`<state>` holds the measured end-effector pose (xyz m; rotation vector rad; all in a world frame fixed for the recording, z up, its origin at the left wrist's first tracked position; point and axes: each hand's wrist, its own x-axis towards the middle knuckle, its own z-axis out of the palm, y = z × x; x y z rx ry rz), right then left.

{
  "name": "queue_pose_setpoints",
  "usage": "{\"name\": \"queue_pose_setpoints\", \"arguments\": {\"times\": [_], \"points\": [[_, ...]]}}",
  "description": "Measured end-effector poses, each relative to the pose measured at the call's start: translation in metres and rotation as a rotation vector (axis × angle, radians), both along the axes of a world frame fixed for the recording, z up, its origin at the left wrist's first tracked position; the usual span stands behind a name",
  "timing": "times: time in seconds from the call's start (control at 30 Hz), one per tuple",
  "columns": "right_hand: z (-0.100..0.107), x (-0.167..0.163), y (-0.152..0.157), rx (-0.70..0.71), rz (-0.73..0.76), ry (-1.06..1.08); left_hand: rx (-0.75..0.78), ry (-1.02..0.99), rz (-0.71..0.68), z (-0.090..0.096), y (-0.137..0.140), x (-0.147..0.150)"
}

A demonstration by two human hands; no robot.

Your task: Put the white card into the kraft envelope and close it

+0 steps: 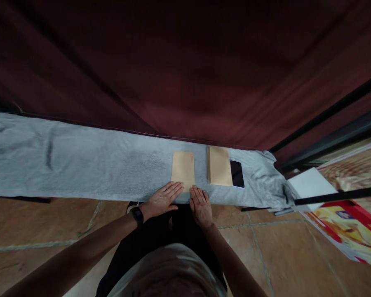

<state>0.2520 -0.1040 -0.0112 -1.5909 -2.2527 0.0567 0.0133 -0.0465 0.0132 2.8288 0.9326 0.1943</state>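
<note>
A flat tan paper envelope (183,167) lies in front of me on a grey cloth (111,165). My left hand (164,199) rests palm down, its fingertips on the envelope's lower left corner and its thumb held apart. At the lower right corner, my right hand (200,205) lies with fingers stretched out, touching the envelope's edge. A thick stack of similar tan envelopes (220,166) sits to the right of the single one. Against the stack's right side lies a dark-screened phone (237,173). Neither hand grips anything.
The cloth covers a long, narrow surface, with a dark red panel (179,90) rising behind it. At the right stand black bars (340,195), a white sheet (312,183) and a red and yellow printed box (352,229). Brown floor tiles (272,247) lie below.
</note>
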Motion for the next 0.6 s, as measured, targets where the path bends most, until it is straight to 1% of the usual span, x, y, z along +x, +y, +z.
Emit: {"name": "queue_pose_setpoints", "arguments": {"times": [0.13, 0.3, 0.37, 0.47, 0.6], "points": [[0.005, 0.001, -0.001, -0.011, -0.041, 0.008, 0.058, 0.032, 0.042, -0.005, -0.003, -0.011], [0.014, -0.001, 0.000, -0.058, -0.089, 0.077, 0.100, -0.059, 0.138, -0.016, -0.015, -0.019], [0.020, -0.004, 0.005, -0.095, -0.139, 0.108, 0.076, -0.129, 0.225, -0.020, -0.020, -0.016], [0.029, -0.012, 0.019, -0.149, -0.265, 0.127, -0.024, -0.288, 0.412, -0.022, -0.021, -0.001], [0.036, -0.026, 0.043, -0.208, -0.418, 0.166, -0.214, -0.558, 0.668, -0.012, -0.008, 0.024]]}}
